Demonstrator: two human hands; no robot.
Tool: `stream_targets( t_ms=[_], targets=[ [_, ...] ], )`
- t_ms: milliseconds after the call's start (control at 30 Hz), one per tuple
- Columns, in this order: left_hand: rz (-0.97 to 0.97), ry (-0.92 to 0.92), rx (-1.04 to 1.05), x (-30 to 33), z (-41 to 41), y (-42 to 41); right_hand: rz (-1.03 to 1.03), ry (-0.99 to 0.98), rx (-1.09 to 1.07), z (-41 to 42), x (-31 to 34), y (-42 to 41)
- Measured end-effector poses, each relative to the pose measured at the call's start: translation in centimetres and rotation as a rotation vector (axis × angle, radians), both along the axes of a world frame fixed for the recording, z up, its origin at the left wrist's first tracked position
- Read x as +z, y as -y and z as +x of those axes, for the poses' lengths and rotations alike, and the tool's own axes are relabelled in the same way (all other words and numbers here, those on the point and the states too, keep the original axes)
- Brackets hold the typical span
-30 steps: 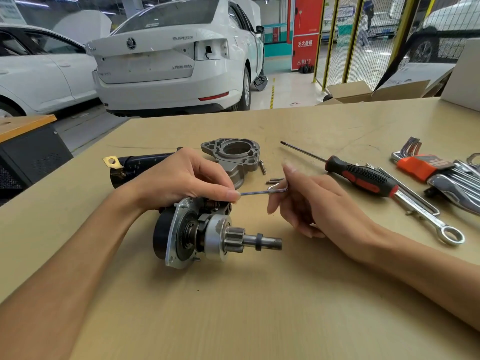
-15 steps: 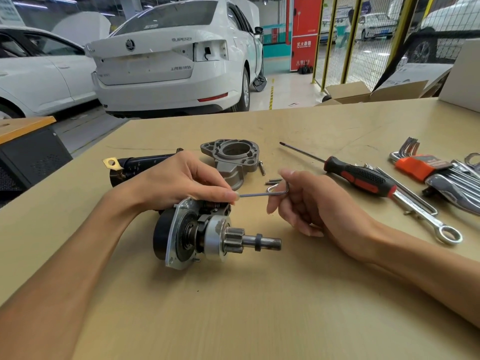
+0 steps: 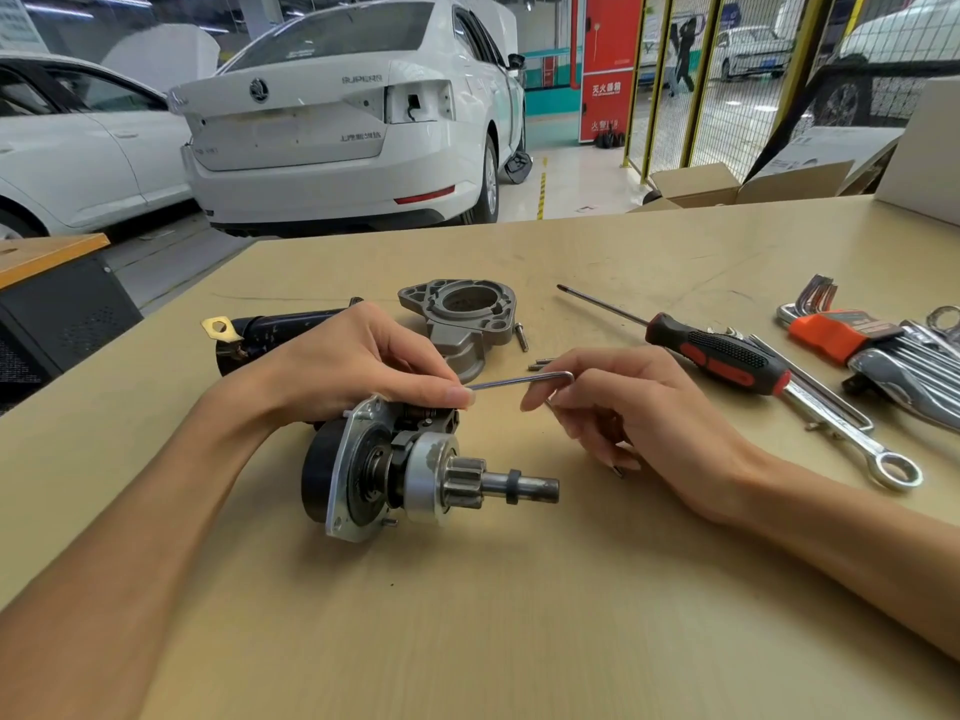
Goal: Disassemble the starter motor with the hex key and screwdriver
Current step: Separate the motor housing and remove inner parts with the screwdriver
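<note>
Mid-desk, left hand grips starter motor, steadying it; fingertip guides hex key tip. Right hand pinches key's bend, likely for turning leverage.

Red-and-black screwdriver, beige table

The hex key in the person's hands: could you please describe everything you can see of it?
The hex key is a thin, L-shaped rod of bright metal. Its long arm lies almost level above the table, its tip hidden under the left hand's fingertips at the top of the starter motor. The bend sits at the right, where the right hand pinches the short arm, which points downward.
</note>
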State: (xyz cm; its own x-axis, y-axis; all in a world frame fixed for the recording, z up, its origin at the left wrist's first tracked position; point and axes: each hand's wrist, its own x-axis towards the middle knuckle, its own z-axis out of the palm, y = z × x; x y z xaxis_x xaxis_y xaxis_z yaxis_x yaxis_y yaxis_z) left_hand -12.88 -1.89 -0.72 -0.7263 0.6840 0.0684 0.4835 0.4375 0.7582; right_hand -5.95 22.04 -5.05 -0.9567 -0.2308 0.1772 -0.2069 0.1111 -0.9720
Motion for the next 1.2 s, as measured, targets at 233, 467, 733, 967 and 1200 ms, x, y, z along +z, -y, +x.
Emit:
stream_targets(
  t_ms=[233,467,733,967,1200],
  targets=[
    [0.000,-0.019,0.015,-0.05,0.00,0.03,0.151,-0.093,-0.159,-0.01,-0.26,0.43],
    [0.021,-0.030,0.028,-0.08,0.07,-0.03,0.028,0.036,-0.158,0.02,0.18,0.34],
    [0.031,-0.036,0.033,-0.03,0.18,-0.26,0.050,0.014,-0.091,0.18,0.01,0.67],
    [0.030,-0.043,0.040,0.02,0.19,-0.29,0.017,0.046,-0.136,-0.12,-0.06,0.54],
    [0.017,-0.033,0.046,-0.05,0.29,-0.32,0.157,-0.246,-0.142,0.37,-0.31,0.35]
  ],
)
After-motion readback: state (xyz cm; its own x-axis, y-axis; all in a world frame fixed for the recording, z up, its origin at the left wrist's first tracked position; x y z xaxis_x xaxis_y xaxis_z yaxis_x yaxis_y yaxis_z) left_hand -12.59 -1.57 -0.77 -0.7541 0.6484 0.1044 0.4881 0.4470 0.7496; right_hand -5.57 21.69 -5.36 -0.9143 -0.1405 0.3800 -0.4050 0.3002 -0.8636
